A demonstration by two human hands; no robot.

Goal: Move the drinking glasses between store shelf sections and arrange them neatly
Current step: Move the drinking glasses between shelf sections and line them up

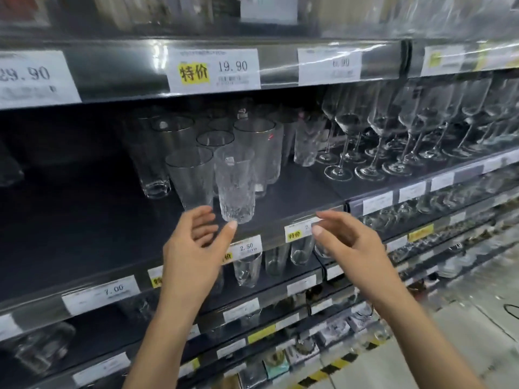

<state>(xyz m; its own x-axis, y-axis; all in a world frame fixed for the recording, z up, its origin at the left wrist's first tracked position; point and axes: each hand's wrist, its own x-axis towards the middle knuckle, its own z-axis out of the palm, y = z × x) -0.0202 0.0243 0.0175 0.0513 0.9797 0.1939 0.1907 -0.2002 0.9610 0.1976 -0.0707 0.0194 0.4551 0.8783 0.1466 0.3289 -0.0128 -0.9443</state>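
Observation:
A textured clear tumbler (236,183) stands near the front edge of the dark middle shelf (98,226). A smooth tumbler (189,178) stands just left of it, touching or nearly so. Behind them are several taller plain glasses (258,147) and another textured tumbler (307,144). My left hand (196,242) is open just below and in front of the two front tumblers, thumb tip close to the textured one's base, holding nothing. My right hand (345,242) is open to the right, at the shelf's price strip, empty.
Rows of stemmed wine glasses (393,136) fill the right part of the same shelf. The shelf's left part is bare. More tumblers (248,269) stand on the shelf below. Price tags (213,68) line the shelf edges. Lower shelves hold boxed goods.

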